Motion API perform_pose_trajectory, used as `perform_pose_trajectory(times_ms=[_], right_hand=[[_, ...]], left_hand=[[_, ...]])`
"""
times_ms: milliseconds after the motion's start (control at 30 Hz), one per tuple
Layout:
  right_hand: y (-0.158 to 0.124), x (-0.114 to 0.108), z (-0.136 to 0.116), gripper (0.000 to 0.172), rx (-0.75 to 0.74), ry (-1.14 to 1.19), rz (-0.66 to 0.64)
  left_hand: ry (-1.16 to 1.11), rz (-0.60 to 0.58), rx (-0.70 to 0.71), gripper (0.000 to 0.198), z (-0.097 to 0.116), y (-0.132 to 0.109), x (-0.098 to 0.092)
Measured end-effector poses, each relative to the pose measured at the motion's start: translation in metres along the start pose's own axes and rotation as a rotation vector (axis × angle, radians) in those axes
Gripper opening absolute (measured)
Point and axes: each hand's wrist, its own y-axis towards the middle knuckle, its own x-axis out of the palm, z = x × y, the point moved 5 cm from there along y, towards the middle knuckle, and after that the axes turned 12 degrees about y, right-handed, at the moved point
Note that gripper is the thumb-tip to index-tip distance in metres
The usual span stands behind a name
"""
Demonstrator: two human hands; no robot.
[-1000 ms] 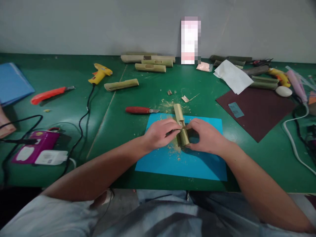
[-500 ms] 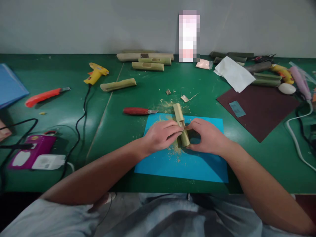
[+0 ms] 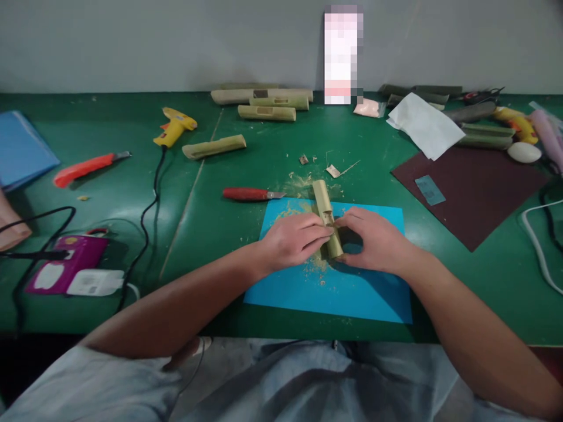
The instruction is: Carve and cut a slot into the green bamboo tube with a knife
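Note:
A short green bamboo tube [image 3: 323, 202] lies on a blue sheet [image 3: 373, 293] in the middle of the green table [image 3: 246, 234], with sawdust around it. My left hand [image 3: 292, 240] is closed on the tube's near part from the left. From the right, my right hand [image 3: 373, 240] grips the same part, its fingertips pinched at a notch in the tube's side. Whether a small tool is between the fingers is hidden.
A red-handled knife [image 3: 246, 194] lies left of the sheet. Farther left are an orange cutter [image 3: 85, 168], a yellow glue gun [image 3: 173, 127] and a purple box [image 3: 65, 271]. Other bamboo pieces [image 3: 264, 102] lie at the back. Dark sandpaper [image 3: 470, 190] and white paper [image 3: 424, 126] lie right.
Both hands stay closed on the bamboo tube. The view has shifted slightly; the tube and the hands hardly moved.

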Motion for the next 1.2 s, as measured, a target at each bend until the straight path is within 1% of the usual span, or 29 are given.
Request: perform_pose_trajectory(times_ms=[100, 167, 300, 433, 533, 600, 667, 800, 967, 1100, 1200], right_hand=[[0.0, 0.0, 0.0, 0.042, -0.018, 0.015, -0.001], [0.0, 0.0, 0.0, 0.039, -0.02, 0.03, -0.008], [0.001, -0.002, 0.0, 0.037, -0.01, 0.035, 0.0], [0.001, -0.003, 0.001, 0.038, -0.032, 0.068, -0.005], [0.001, -0.003, 0.003, 0.037, -0.032, 0.055, -0.007], [0.001, -0.002, 0.004, 0.037, -0.04, 0.061, -0.009], [0.001, -0.002, 0.003, 0.038, -0.057, 0.073, -0.013], [0.0, -0.003, 0.004, 0.039, -0.058, 0.064, -0.006], [0.0, -0.002, 0.005, 0.039, -0.058, 0.082, -0.02], [0.001, -0.003, 0.006, 0.04, -0.051, 0.08, -0.007], [0.002, -0.003, 0.005, 0.039, -0.068, 0.093, -0.013]], left_hand=[[-0.105, -0.027, 0.069, 0.022, 0.009, -0.001, 0.002], [-0.159, -0.054, 0.084, 0.023, 0.011, -0.002, 0.005], [-0.114, -0.03, 0.0, 0.024, 0.007, -0.001, 0.006], [-0.139, -0.078, 0.06, 0.026, 0.014, -0.002, 0.006], [-0.109, -0.059, 0.02, 0.027, 0.013, -0.002, 0.005], [-0.109, -0.09, 0.016, 0.029, 0.012, -0.002, 0.006], [-0.136, -0.125, 0.047, 0.033, 0.013, -0.002, 0.009], [-0.11, -0.078, 0.034, 0.033, 0.011, 0.0, 0.009], [-0.089, -0.138, 0.11, 0.035, 0.015, 0.002, 0.012], [-0.09, -0.066, 0.051, 0.03, 0.01, 0.003, 0.009], [-0.121, -0.088, 0.091, 0.031, 0.012, 0.002, 0.011]])
